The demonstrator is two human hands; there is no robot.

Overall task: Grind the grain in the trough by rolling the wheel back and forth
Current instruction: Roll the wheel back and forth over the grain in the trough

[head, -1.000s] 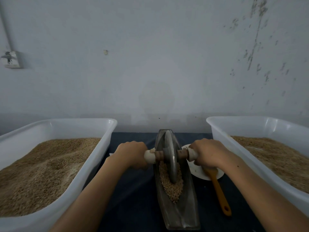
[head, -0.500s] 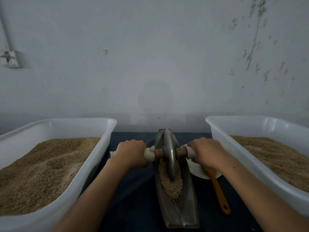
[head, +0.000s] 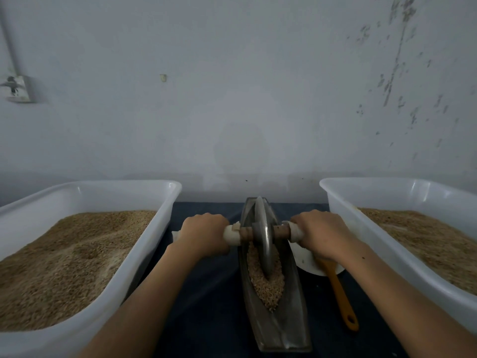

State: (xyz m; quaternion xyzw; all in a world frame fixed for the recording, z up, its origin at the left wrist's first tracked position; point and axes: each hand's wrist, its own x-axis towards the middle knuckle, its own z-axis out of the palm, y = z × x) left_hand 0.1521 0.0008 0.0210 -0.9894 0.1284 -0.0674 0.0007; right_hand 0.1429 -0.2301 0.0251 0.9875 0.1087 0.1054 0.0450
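Observation:
A narrow boat-shaped metal trough (head: 280,329) lies lengthwise on the dark table between my arms. Brown grain (head: 268,288) fills its middle part. A thin metal wheel (head: 263,241) stands upright in the trough's far half, its lower edge sunk in the grain. A wooden axle with white-wrapped ends (head: 232,235) runs through the wheel. My left hand (head: 204,235) grips the axle's left end and my right hand (head: 320,235) grips its right end, knuckles up.
Two large white tubs of grain flank the trough, one on the left (head: 144,257) and one on the right (head: 361,254). A white dish (head: 307,262) with an orange-handled tool (head: 340,298) sits right of the trough. A grey wall stands close behind.
Both hands have pushed the axle slightly away from me, so the wheel has rolled a little toward the trough's far end.

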